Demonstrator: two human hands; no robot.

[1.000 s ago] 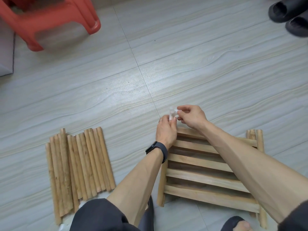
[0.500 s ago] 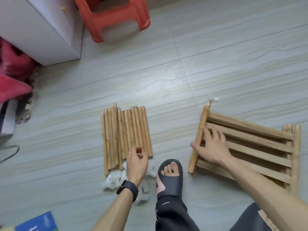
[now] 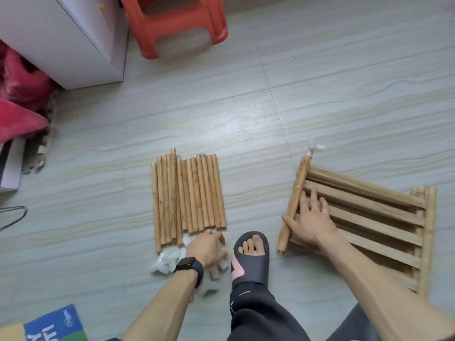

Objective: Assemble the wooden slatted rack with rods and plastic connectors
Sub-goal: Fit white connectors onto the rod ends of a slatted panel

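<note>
On floor (image 3: 246, 124), left hand (image 3: 206, 247) has quit the slatted rack (image 3: 369, 217) for the plastic connectors (image 3: 165, 262) by the rods (image 3: 189, 193); finger hold unreadable. Right hand (image 3: 310, 220), fingers spread, pins it: another connector next, likely.

My left hand (image 3: 206, 247) is low, palm down, fingers bent; I can't tell if it grips. My right hand (image 3: 311, 223) lies flat, fingers straight and spread.

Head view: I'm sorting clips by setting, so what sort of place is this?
Most likely a room in a home: a pale tiled floor, a red plastic stool beside a white cabinet, and a sandalled foot next to wooden rods laid out on that floor.
</note>
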